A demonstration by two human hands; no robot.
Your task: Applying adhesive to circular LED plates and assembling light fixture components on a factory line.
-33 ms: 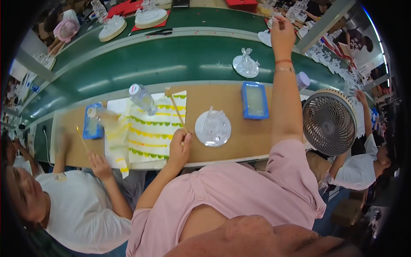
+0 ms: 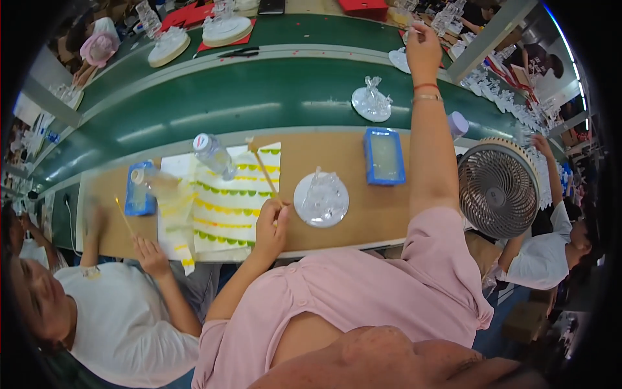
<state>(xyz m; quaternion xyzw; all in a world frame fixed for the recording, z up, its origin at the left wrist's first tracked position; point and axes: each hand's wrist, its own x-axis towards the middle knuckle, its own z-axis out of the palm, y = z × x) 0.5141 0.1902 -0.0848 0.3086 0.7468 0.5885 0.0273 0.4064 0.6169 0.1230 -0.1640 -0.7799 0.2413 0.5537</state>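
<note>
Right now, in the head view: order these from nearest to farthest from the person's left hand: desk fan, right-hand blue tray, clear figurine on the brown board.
From the left hand:
1. Clear figurine: just to its right, on the brown board.
2. Right-hand blue tray: farther right and forward.
3. Desk fan: far right.

Desk [image 2: 382,217], left half: white sheet [image 2: 227,202] printed with yellow and green scallops, reaching the near edge. Clear bottle [image 2: 219,159], pale cap, at the sheet's far side. Grey round fan [image 2: 497,188] at right end; lilac cylinder [image 2: 458,123] near far right corner. Black pliers [image 2: 238,52] well beyond far edge.
</note>
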